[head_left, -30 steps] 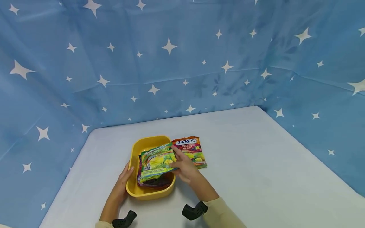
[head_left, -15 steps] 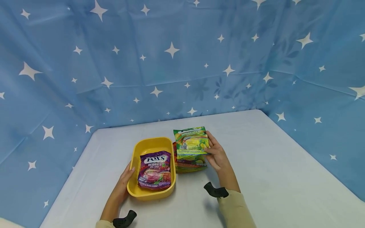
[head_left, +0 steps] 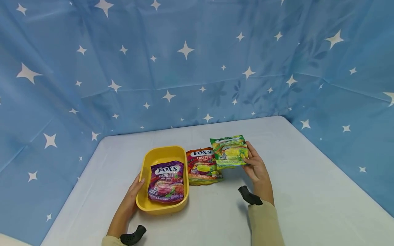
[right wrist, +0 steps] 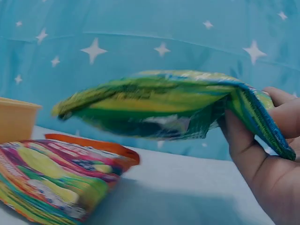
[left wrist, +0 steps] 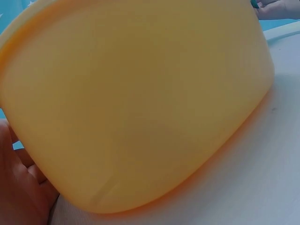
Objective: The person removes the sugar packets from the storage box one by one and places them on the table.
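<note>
Starry backdrop (head_left: 197, 70), green packet (head_left: 229, 151) in right hand (head_left: 257, 167)

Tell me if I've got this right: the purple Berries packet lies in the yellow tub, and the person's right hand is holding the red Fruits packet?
Not quite: the right hand is holding the green Spring Tea packet, not the red Fruits packet, as the head view shows. The purple Berries packet does lie in the yellow tub.

The right sleeve (head_left: 266, 223) and left sleeve (head_left: 111, 241) were plain beige; both wrist cameras (head_left: 250, 196) were black and elbow-shaped.
</note>
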